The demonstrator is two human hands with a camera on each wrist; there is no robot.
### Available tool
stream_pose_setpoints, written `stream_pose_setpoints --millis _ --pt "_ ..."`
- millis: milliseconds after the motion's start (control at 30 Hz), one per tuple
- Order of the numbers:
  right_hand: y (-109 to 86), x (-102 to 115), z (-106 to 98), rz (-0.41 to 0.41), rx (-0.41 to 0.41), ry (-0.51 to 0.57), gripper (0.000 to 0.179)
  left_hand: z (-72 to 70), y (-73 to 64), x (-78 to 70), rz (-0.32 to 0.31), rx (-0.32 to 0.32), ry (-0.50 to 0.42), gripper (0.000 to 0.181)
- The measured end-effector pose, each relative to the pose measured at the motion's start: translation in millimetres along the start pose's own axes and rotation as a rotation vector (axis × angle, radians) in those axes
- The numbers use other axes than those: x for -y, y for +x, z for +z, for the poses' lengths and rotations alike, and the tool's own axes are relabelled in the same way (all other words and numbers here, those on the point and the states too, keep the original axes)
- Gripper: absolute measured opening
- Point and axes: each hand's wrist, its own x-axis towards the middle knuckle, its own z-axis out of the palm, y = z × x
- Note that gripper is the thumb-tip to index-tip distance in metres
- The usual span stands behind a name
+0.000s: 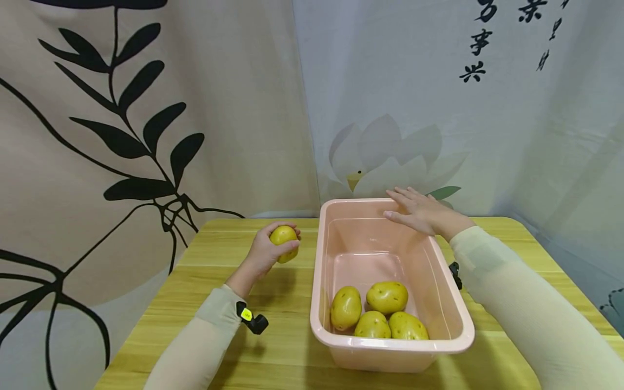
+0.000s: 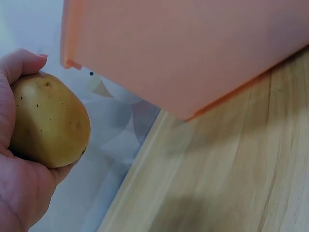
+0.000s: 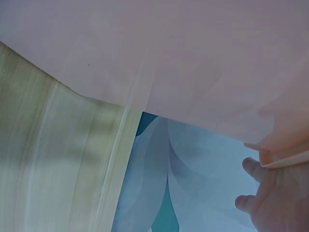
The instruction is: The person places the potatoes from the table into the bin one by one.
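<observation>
My left hand (image 1: 260, 252) grips a yellow potato (image 1: 283, 235) above the table, left of a pink plastic basin (image 1: 323, 260). In the left wrist view, that potato (image 2: 53, 121) shows a smooth skin with small dark specks, thumb and fingers wrapped about its sides. At the basin's far right corner, my right hand (image 1: 424, 214) rests on the rim with its fingers extended. Several potatoes (image 1: 387, 297) lie together at the near end inside the basin. In the right wrist view, part of the right hand (image 3: 280, 200) appears beside the basin's rim (image 3: 289, 158).
The basin stands on a light wooden table (image 1: 195, 303). Behind the table hangs a pale curtain (image 1: 244, 108) printed with dark leaves, a flower and writing. A black strap device (image 1: 252, 318) sits on the left wrist, over the sleeve's end.
</observation>
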Motion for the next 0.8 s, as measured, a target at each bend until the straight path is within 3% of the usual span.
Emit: stream_pose_setpoints --millis 167,467,800 --pt "-0.5 -1.0 -0.4 -0.008 0.004 -0.001 0.083 1.3 -0.6 -4.0 0.024 0.036 -0.088 0.048" --pt "-0.7 0.2 -1.0 -0.007 0.006 -0.001 0.082 6.9 -7.7 -21.5 0.064 0.082 -0.16 0.036" --pt "-1.5 2.2 -2.5 -0.007 0.019 -0.003 0.082 12.9 -13.0 -38.5 0.176 0.181 -0.237 0.032"
